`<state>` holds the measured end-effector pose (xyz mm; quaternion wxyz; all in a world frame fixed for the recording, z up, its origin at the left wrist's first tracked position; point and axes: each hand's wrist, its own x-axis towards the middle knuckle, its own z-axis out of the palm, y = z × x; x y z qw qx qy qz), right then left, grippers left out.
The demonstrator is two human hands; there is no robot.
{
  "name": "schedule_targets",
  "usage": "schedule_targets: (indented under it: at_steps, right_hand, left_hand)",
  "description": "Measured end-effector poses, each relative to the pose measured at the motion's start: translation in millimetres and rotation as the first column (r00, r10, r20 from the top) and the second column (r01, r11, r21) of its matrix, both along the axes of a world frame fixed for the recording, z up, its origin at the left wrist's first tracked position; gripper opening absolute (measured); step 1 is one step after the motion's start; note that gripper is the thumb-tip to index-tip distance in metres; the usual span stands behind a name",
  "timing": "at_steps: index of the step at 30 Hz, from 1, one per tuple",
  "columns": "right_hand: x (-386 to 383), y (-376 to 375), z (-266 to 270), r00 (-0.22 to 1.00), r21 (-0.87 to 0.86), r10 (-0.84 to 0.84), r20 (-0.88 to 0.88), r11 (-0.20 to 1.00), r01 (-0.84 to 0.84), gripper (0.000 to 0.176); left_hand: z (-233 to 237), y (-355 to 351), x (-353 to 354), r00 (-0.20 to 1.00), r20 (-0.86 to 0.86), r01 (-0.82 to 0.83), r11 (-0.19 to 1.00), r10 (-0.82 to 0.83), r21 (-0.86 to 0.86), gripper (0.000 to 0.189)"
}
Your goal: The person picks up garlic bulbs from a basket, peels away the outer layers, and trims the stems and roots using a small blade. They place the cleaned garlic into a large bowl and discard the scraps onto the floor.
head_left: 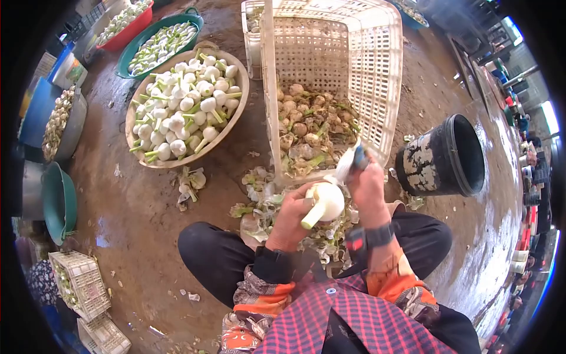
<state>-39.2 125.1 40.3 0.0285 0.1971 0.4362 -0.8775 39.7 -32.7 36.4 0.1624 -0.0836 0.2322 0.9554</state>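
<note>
The person sits low with knees spread, both forearms reaching forward and angled inward so that the hands meet close together in front of the body. The left hand (290,219) comes up from the lower left, wrist fairly straight, its fingers clamped on a white bulb (331,199). The bulb lies tilted in that grip, its cut green stem pointing down toward the lap. The right hand (367,184) is raised a little farther forward, beside and beyond the bulb, its forearm nearly upright in view. Its fingers are closed around a blue-and-white tool (358,157), blurred, so its exact shape cannot be told; a pale streak by it reaches toward the top of the bulb, and whether they touch is unclear. A dark band (380,235) circles the right wrist. Below the hands, peelings (336,245) lie on the floor (147,236), just before an open plastic crate (374,56) holding brownish, unpeeled bulbs (303,127). A black bucket (421,159) lies tipped to the right.
</note>
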Motion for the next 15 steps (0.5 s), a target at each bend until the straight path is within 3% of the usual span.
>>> schedule_targets:
  at_steps: [1,2,3,4,5,6,8,10,11,12,14,15]
  right_hand:
    - [-7.6,2.8,-1.5,1.000,-0.005,0.014,-0.019,1.000,-0.014,0.020]
    - [-9.3,12.1,-10.8,0.972,0.501,0.229,0.047,0.837,-0.221,0.021]
    - [-10.1,17.3,-12.0,0.905,0.843,0.369,0.212,0.399,-0.360,0.023]
    - [-10.4,20.6,-14.2,0.819,0.907,0.389,0.422,-0.173,-0.385,0.025]
    - [1.8,26.6,-15.1,0.704,0.771,0.357,0.613,-0.466,-0.435,0.028]
    - [7.5,24.7,1.9,0.576,0.660,0.382,0.723,-0.628,-0.412,0.027]
    - [21.0,27.6,25.6,0.690,0.922,0.657,0.304,-0.020,-0.387,0.037]
    - [27.3,10.0,66.6,0.623,0.981,0.780,0.063,0.068,-0.183,0.036]
    - [28.9,3.1,76.7,0.565,0.989,0.823,-0.059,0.125,-0.079,0.036]
    - [29.0,1.0,70.2,0.511,0.997,0.857,-0.072,0.039,0.074,0.040]
    - [34.0,-3.2,69.7,0.510,0.974,0.860,-0.019,-0.099,0.204,0.046]
    - [35.9,-4.5,71.0,0.500,0.968,0.866,-0.021,-0.107,0.227,0.044]
  left_hand:
    - [-0.4,0.6,2.9,1.000,0.020,-0.014,0.999,0.013,0.053,0.049]
    - [-1.0,0.6,4.0,0.999,0.038,-0.027,0.994,0.023,0.105,0.048]
    - [-7.3,-3.1,1.0,0.999,-0.004,0.040,0.977,-0.040,0.210,0.047]
    - [-11.1,-2.2,0.9,0.995,-0.103,-0.005,0.999,-0.001,-0.054,0.047]
    - [-14.2,-1.6,-0.8,0.978,-0.210,-0.084,0.947,0.018,-0.309,0.046]
    - [-11.6,-2.0,-0.8,0.988,-0.151,-0.080,0.960,0.041,-0.267,0.046]
    - [-2.9,-2.2,-2.7,0.998,-0.039,-0.053,0.987,0.048,-0.153,0.044]
    - [7.5,0.1,-5.4,0.999,0.050,0.009,1.000,-0.008,-0.007,0.040]
    - [-0.8,2.2,-5.1,0.999,0.030,0.027,0.999,-0.026,-0.031,0.040]
    - [1.3,3.7,-5.0,0.999,0.032,0.001,1.000,0.000,-0.030,0.040]
    - [6.6,5.6,-3.8,0.997,0.039,-0.065,0.998,0.066,-0.026,0.041]
    - [5.9,3.9,-3.8,0.998,0.034,-0.045,0.999,0.046,-0.025,0.041]
